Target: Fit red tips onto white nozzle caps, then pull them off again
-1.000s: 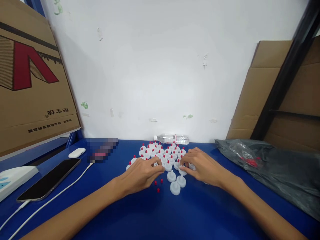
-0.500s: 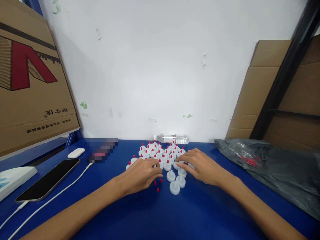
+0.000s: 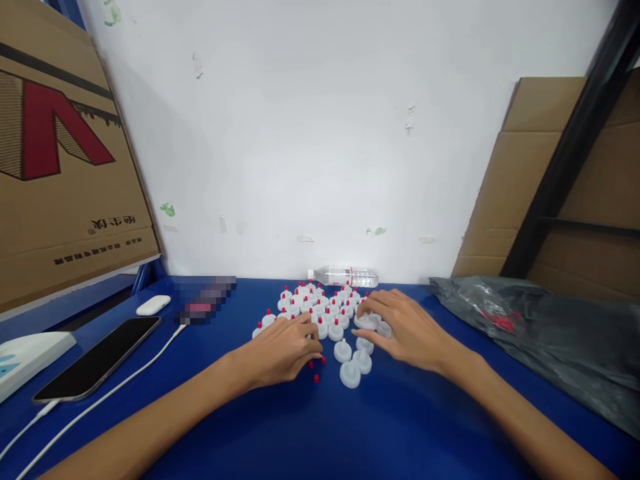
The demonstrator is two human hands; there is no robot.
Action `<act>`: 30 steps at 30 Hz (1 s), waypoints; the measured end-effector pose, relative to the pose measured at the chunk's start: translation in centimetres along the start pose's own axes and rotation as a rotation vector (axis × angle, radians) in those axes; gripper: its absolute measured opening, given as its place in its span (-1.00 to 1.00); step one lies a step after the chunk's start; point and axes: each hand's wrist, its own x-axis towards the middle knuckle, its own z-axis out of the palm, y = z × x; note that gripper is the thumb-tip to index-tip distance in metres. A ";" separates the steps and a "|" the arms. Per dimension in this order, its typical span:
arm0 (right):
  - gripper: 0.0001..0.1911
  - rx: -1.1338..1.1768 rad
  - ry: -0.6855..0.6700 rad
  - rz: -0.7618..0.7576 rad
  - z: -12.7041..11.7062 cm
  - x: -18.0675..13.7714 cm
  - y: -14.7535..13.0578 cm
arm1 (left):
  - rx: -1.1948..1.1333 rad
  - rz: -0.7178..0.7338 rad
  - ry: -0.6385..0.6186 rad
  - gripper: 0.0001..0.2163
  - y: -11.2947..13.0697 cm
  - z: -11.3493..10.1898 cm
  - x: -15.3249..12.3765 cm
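Note:
Several white plastic caps with red tips point(image 3: 320, 307) stand packed together on the blue table point(image 3: 350, 433). Three white caps without tips point(image 3: 351, 363) lie in a short line in front of them, and a few loose red tips point(image 3: 317, 370) lie just left of those. My left hand point(image 3: 285, 350) rests palm down with its fingers curled over the loose red tips; what is under them is hidden. My right hand point(image 3: 403, 330) lies over the right side of the cluster, its fingers pinched on a white cap point(image 3: 367, 321).
A clear water bottle point(image 3: 344, 276) lies by the wall. A phone point(image 3: 97, 359) on a white cable, a white earbud case point(image 3: 153, 305) and a white box point(image 3: 25, 353) sit at the left. Cardboard boxes point(image 3: 60, 153) stand on both sides. A grey plastic bag point(image 3: 540, 333) lies at the right.
My right hand has lifted slightly and moved back toward the cluster with a white cap. My left hand has drawn back a little over the loose red tips.

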 end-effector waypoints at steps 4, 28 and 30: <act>-0.82 0.000 -0.017 -0.011 -0.1 0.0 -0.5 | 0.027 0.023 -0.001 -0.87 0.2 0.0 0.0; -0.93 0.183 0.150 -0.367 1.8 0.5 -4.3 | -0.193 -0.029 0.251 -0.78 1.2 0.8 0.1; -0.93 0.122 0.169 -0.415 1.7 0.6 -4.3 | -0.285 -0.051 0.265 -0.74 1.2 0.6 0.1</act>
